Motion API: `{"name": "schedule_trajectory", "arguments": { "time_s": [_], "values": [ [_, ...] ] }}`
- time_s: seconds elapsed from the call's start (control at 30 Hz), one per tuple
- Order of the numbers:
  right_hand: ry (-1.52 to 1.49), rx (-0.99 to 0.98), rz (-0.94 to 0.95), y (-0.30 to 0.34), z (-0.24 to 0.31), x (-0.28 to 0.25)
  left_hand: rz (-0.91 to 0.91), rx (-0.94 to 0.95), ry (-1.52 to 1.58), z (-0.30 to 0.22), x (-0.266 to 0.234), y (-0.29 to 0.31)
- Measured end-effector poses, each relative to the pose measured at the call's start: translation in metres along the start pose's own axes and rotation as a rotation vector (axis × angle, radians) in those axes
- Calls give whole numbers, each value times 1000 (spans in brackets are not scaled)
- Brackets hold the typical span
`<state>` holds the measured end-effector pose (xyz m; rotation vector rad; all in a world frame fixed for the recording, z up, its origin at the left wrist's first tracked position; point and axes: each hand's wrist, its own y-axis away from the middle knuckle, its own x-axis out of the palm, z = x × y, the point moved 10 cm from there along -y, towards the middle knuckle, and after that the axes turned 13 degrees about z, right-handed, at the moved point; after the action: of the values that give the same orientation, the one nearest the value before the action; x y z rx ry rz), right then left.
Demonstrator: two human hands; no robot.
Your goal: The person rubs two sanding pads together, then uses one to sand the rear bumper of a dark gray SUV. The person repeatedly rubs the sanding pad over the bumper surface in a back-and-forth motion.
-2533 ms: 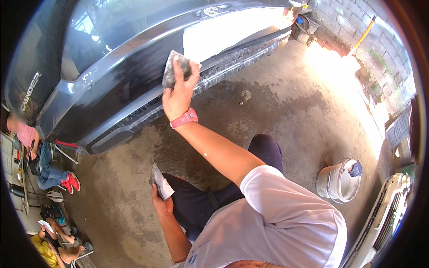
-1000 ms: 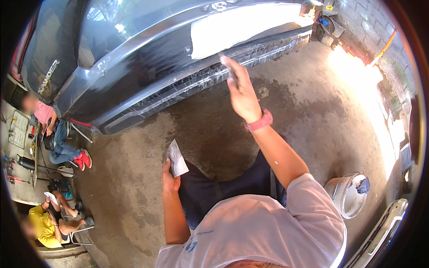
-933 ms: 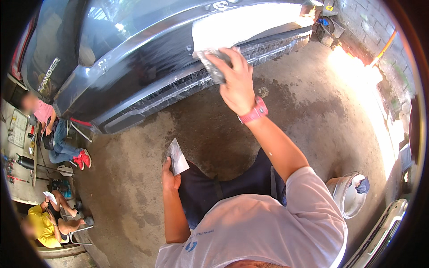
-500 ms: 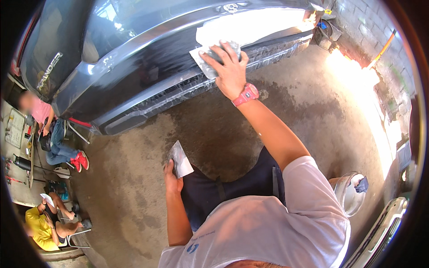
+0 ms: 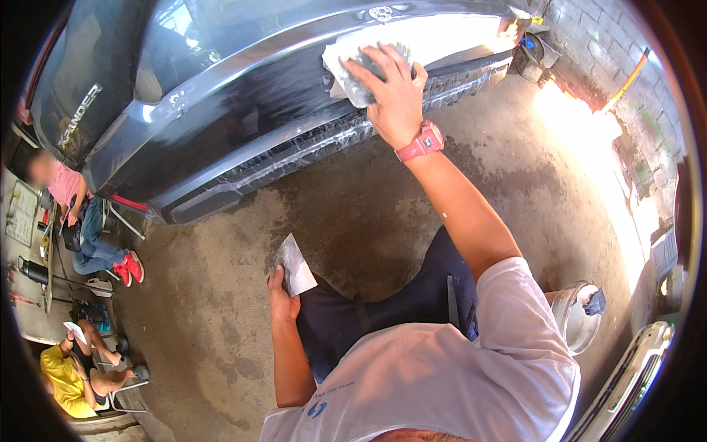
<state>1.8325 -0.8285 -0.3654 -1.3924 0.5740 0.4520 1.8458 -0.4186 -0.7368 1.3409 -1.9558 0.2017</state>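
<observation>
My right hand (image 5: 398, 103) is stretched out to the back of a dark grey car (image 5: 228, 110). Its fingers press a flat, grey-smeared pale sheet (image 5: 356, 90) against the panel above the bumper. A bright white patch (image 5: 456, 37) covers the panel to the right of the fingers; glare hides its surface. Low down, over my left thigh, my left hand (image 5: 282, 300) grips a thin, pointed grey-and-white sheet (image 5: 297, 269) between thumb and fingers. Whether either sheet is sandpaper or a spreader, I cannot tell.
Scraped bumper (image 5: 294, 149) runs below the panel. A metal bucket (image 5: 574, 324) with a dark cloth on its rim stands at the right. Two people sit at the left, one in pink (image 5: 68, 184), one in yellow (image 5: 62, 376). A block wall (image 5: 589, 44) rises at the far right.
My right hand has slid up and to the right across the panel with its sheet. My left hand and its sheet have barely moved.
</observation>
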Motion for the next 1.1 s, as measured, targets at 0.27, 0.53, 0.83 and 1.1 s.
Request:
{"name": "schedule_trajectory", "arguments": {
  "time_s": [0.27, 0.53, 0.83, 1.1],
  "values": [
    [18, 33, 210, -9, -1, 16, 27, -3, 20, 1, 1, -1],
    [-10, -40, -3, -17, 3, -9, 7, 1, 1, 1, 0, 2],
    [-42, -23, -27, -6, 3, 24, -59, 6, 14, -5, -2, 9],
    [-73, -93, -24, 52, -5, 85, -39, 3, 3, -8, 1, 14]
  ]
}}
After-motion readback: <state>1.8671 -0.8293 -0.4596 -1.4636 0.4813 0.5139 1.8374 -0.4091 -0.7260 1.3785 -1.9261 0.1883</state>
